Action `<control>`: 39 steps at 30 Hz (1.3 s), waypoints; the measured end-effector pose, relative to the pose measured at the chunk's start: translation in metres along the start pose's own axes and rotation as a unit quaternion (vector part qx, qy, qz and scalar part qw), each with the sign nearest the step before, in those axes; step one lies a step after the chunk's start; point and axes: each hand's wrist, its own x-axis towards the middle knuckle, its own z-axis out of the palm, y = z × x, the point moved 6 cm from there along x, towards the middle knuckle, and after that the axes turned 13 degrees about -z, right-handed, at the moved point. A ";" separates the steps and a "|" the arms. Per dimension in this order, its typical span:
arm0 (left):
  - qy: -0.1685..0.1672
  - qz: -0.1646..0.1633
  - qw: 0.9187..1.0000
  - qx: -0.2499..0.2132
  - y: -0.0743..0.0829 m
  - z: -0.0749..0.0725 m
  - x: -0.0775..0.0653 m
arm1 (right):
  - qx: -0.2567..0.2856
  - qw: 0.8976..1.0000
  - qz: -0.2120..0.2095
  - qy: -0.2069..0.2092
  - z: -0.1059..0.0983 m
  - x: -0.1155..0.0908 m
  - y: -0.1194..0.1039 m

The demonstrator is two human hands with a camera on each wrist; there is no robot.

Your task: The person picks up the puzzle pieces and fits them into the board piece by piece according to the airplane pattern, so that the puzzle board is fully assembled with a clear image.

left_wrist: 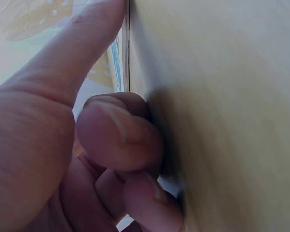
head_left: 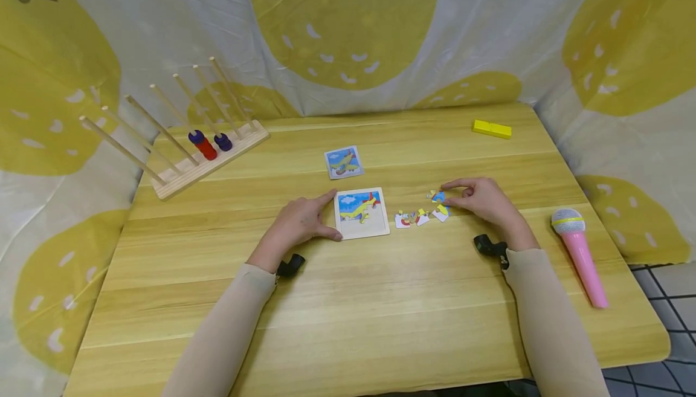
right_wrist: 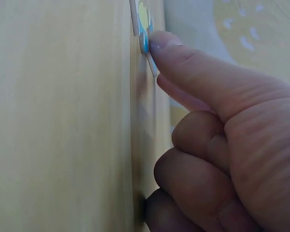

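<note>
A square puzzle board [head_left: 364, 229] with a partly filled airplane picture lies flat on the table. My left hand [head_left: 299, 223] rests at its left side, index fingertip by the upper corner and thumb by the lower one; the other fingers curl underneath in the left wrist view. To the board's right, several loose puzzle pieces [head_left: 402, 221] lie in a cluster. At the cluster's upper right, my right hand [head_left: 484, 200] pinches a blue puzzle piece [head_left: 438, 197] between thumb and index finger, its remaining fingers folded. Behind the board lies a matching airplane picture card [head_left: 344, 162].
A wooden peg rack [head_left: 212, 161] with red rings [head_left: 206, 148] and dark blue rings [head_left: 223, 142] stands at back left. A yellow block [head_left: 492, 129] lies at back right. Beside my right forearm is a pink toy microphone [head_left: 584, 264]. A patterned cloth [head_left: 348, 101] hangs behind the table.
</note>
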 end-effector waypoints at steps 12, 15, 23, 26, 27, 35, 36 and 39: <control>-0.002 0.000 1.000 0.001 0.000 0.000 0.000 | -0.026 1.000 -0.001 0.006 0.002 0.002 -0.003; 0.000 0.001 1.000 0.001 0.000 -0.001 0.000 | -0.035 0.999 -0.006 0.008 0.003 0.003 -0.005; 0.001 0.002 1.000 0.000 0.000 -0.002 -0.001 | -0.059 0.996 -0.057 0.030 0.006 0.004 -0.018; -0.001 0.001 1.000 -0.002 0.000 -0.001 -0.001 | -0.037 0.996 -0.078 0.030 0.016 0.011 -0.035; -0.001 -0.001 1.000 -0.003 0.000 -0.001 -0.001 | -0.028 0.996 -0.085 0.024 0.022 0.014 -0.044; 0.000 0.004 1.000 0.001 0.001 -0.001 0.000 | -0.031 0.988 -0.146 -0.038 0.069 0.032 -0.106; 0.001 0.005 1.000 0.002 0.001 0.000 0.000 | -0.041 0.987 -0.153 -0.040 0.072 0.032 -0.111; 0.003 0.003 1.000 0.001 0.000 -0.001 0.000 | -0.056 0.984 -0.162 -0.046 0.078 0.035 -0.118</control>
